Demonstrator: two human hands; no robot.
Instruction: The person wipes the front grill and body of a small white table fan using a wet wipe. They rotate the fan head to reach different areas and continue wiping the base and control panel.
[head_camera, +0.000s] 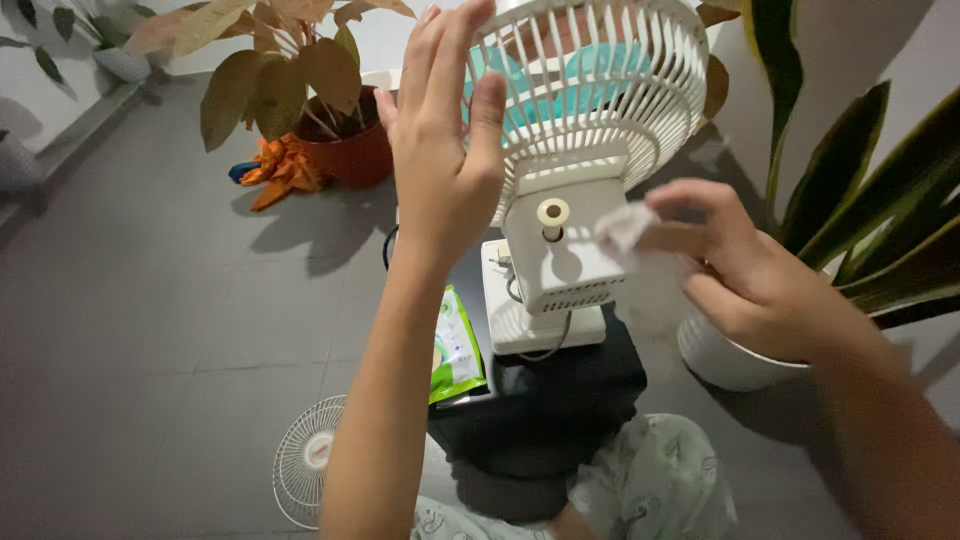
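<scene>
Hands at work on a small white table fan (560, 200), which stands on a low black stool (560, 400) between potted plants on a grey tiled floor (150, 300). The left hand (440, 140) lies flat and open against the rear grille (610, 90), fingers spread upward, closing on nothing. The right hand (740, 265) pinches a crumpled white wipe (625, 228) between thumb and fingertips, held just beside the motor housing (570, 250) and its cream knob (552, 213).

By its looks the fan is light, hollow plastic: stiff enough at the housing and base, springy and breakable in the thin grille ribs. The surer hold would seem to be the housing or the square base, not the ribs. The wipe looks soft and limp and takes whatever shape the fingers give it.

A detached front grille (305, 470) lies flat on the floor near the left forearm, with a green packet (455, 350) resting at the stool's edge.

Much stays out of sight. The fan's top is cut off by the frame, the teal blades (580, 95) show only through the ribs, and the front face points away. The left palm hides part of the grille, the cord (545, 345) runs out of view behind the base, and the wipe is blurred.
</scene>
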